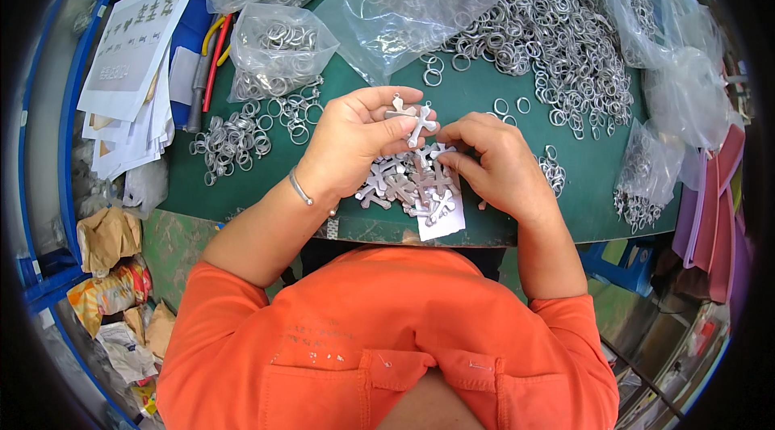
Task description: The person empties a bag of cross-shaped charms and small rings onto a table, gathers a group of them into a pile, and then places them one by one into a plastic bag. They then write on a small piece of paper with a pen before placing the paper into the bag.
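My left hand [351,135] is closed on silver-grey metal cross pendants [421,125], each with a small loop at its top; at least two show between the thumb and fingers. Just right of it, my right hand [499,162] has thumb and forefinger pinched at the edge of a heap of similar crosses [398,185]. A cross seems to be at those fingertips, partly hidden by them. The heap lies below both hands, near the table's front edge, partly on a white slip of paper [444,224].
The green table [323,188] holds a large mound of metal rings [557,34] at the back right. Clear plastic bags [282,46] of rings and a smaller ring pile [234,143] lie left. Printed sheets [133,50], red-handled pliers [216,67] and a bag of rings [646,172] flank the edges.
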